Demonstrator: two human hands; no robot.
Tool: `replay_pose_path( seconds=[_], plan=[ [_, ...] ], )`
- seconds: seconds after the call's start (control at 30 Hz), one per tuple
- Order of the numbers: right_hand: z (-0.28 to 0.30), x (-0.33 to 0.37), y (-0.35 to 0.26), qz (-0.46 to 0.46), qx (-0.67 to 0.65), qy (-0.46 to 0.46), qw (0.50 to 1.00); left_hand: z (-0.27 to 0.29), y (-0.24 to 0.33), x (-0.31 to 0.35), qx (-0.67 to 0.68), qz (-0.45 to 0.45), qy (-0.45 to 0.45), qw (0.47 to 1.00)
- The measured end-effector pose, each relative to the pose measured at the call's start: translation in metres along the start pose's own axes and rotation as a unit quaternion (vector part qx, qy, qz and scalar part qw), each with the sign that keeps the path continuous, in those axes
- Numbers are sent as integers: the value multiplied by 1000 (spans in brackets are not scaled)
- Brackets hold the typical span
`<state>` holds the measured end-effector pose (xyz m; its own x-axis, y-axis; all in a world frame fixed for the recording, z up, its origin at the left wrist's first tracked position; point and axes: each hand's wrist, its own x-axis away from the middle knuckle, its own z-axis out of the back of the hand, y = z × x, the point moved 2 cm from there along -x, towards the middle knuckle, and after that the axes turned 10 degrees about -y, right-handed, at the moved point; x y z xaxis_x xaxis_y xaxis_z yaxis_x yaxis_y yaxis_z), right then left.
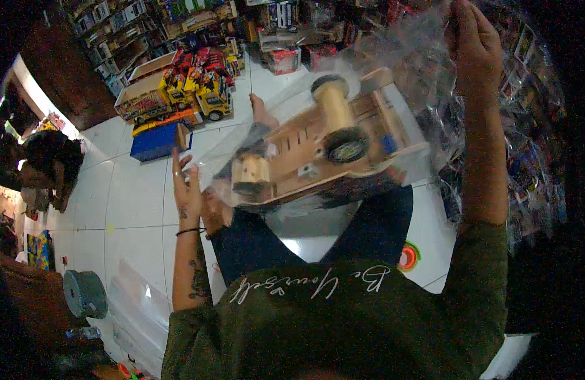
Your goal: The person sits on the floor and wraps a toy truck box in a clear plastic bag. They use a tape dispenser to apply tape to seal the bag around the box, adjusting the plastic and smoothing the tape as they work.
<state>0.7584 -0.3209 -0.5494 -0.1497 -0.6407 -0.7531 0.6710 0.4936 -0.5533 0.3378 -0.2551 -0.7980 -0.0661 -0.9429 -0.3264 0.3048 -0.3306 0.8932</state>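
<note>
A wooden toy truck (299, 142) lies over my lap, its bare underside turned up, with thick wooden axle blocks and dark wheels showing. Clear plastic (394, 47) wraps loosely round it and is blurred in places. At the upper right, my raised right hand (475, 38) is closed on the plastic, pulling it up from the truck. To the left of the truck, my left hand (186, 187) has its fingers stretched out and apart, beside the plastic's left edge. Whether it touches the plastic I cannot tell.
Painted toy trucks (185, 88) stand on the white tiled floor at the far left, with a blue box (159, 142) before them. A grey roll (84, 294) and a clear plastic sheet (137, 297) lie at left. Plastic-wrapped goods (527, 145) crowd the right.
</note>
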Motion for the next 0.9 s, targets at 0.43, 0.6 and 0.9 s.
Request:
replay_pose_path(
  seconds=[0.43, 0.6, 0.9],
  plan=[
    [-228, 56, -8, 230, 219, -493, 810, -165, 64, -35, -63, -213, -180, 958],
    [-192, 46, -10, 287, 83, -395, 869, -156, 25, -36, -36, -72, -98, 992],
    [-131, 26, 63, 48, 8, -485, 873, -88, -74, -82, 174, 79, 107, 976]
  ],
)
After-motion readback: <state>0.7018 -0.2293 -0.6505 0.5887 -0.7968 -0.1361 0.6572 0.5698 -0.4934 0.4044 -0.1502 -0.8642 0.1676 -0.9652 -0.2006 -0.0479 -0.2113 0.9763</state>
